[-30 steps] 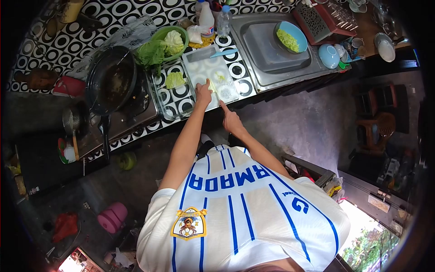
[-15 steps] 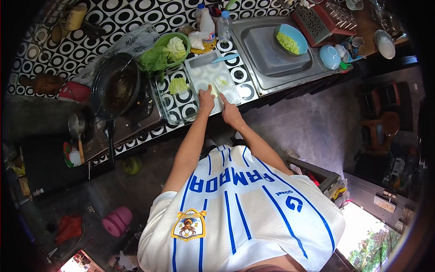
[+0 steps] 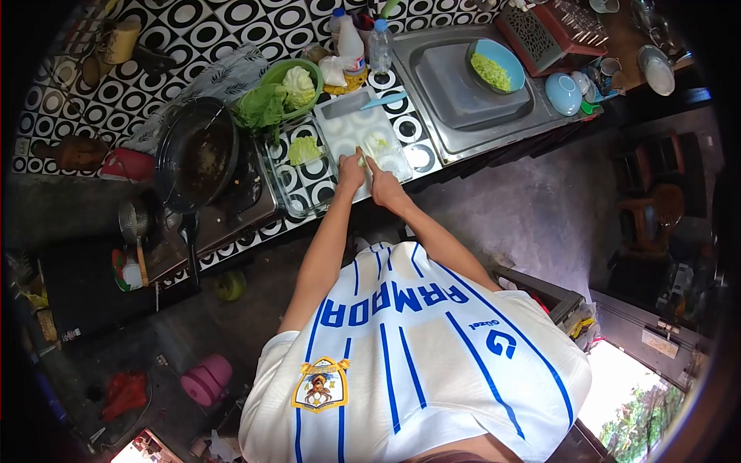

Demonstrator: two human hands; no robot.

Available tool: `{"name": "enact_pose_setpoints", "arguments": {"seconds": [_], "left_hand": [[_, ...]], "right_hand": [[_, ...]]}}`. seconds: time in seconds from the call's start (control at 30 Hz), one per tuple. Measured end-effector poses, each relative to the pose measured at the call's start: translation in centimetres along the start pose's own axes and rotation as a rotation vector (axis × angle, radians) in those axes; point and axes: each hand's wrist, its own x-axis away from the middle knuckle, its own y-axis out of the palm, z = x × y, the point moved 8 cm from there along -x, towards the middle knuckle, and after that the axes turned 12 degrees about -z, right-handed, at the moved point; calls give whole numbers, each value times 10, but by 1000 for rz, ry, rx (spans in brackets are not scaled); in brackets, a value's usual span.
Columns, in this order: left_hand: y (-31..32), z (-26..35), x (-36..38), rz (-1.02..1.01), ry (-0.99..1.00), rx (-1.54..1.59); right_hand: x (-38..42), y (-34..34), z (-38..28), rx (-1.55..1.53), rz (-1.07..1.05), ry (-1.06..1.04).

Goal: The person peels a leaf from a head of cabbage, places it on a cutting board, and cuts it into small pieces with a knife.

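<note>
The sink [image 3: 450, 142] looks metal (smooth, softly glossy).

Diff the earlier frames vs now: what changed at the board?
Right hand moved up and leftward, closing in on the left hand, over the near end of the white board. No visible grab or release; what the fingers hold is too small to tell. Unchanged: blue-handled knife on the board, leafy piece beside it, blue bowl at the sink.
</note>
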Motion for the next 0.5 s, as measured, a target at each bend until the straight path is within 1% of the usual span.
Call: {"name": "enact_pose_setpoints", "arguments": {"seconds": [0.1,0.2,0.3,0.4,0.5], "left_hand": [[-2,2,2,10,28,3],[-2,3,1,13,32,-10],[-2,4,3,-12,10,13],[-2,3,4,21,28,29],[-1,3,2,30,64,-23]], "right_hand": [[-6,-2,-4,5,-33,38],[-14,-9,-10,-2,-117,99],[-11,-11,-15,10,-138,150],[-4,-6,-12,-38,-119,142],[-2,1,-6,-24,-67,121]]}}
